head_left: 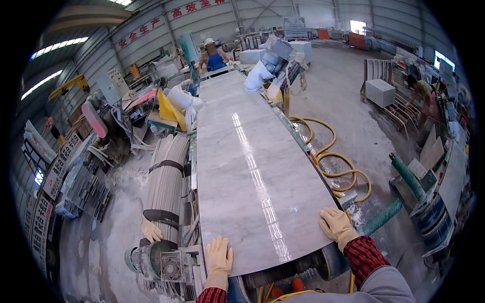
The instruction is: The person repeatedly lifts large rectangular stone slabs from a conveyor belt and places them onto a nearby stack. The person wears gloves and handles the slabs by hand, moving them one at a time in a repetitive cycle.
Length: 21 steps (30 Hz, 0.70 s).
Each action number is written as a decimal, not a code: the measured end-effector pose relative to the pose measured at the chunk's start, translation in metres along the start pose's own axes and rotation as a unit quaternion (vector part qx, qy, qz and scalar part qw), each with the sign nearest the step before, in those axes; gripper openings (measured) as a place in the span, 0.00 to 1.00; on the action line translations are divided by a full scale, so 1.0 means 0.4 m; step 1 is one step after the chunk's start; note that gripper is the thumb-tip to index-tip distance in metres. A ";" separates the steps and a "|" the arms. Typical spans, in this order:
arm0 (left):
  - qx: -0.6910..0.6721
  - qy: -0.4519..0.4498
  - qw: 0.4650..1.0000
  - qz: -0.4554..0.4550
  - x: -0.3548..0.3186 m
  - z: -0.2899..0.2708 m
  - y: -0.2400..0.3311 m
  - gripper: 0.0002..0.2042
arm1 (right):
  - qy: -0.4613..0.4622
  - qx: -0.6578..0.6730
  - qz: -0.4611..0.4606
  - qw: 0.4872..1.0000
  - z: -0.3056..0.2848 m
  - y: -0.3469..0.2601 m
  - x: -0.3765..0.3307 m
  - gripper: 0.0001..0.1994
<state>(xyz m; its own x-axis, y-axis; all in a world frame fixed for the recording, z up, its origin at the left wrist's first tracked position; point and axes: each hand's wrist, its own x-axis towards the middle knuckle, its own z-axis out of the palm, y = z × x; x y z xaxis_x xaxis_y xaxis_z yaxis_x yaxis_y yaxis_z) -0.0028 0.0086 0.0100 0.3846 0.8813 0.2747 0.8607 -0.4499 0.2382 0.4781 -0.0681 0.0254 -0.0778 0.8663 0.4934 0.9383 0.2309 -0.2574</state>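
Note:
A long, polished grey-white stone slab lies flat on a roller conveyor and stretches away from me. My left hand, in a cream rubber glove, rests with straight fingers on its near left corner. At the near right edge, my right hand wears a matching glove and lays its fingers over the slab's top. Below the slab's near end, a dark roller shows between my hands. A loose cream glove hangs by the motor left of the conveyor.
At the conveyor's far end stands a person in a blue apron. A yellow hose coils on the floor to the right. Strapped grey strips lean along the left side. Another person bends near racks at the right.

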 end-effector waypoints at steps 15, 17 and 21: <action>0.003 0.017 1.000 0.001 -0.023 -0.002 0.004 0.22 | -0.002 0.008 0.003 1.000 0.003 0.000 -0.018 0.15; -0.016 0.012 1.000 -0.009 -0.027 0.004 0.000 0.23 | 0.000 0.004 0.004 1.000 0.009 0.004 -0.022 0.15; 0.014 0.040 0.999 0.008 -0.032 0.012 -0.005 0.21 | -0.008 0.009 0.009 1.000 0.005 -0.001 -0.021 0.15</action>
<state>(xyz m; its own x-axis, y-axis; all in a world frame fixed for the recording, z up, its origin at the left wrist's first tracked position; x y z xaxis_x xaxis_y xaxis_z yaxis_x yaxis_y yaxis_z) -0.0079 -0.0011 0.0015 0.3715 0.8594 0.3513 0.8642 -0.4584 0.2075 0.4777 -0.0745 0.0198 -0.0659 0.8778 0.4746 0.9337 0.2219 -0.2809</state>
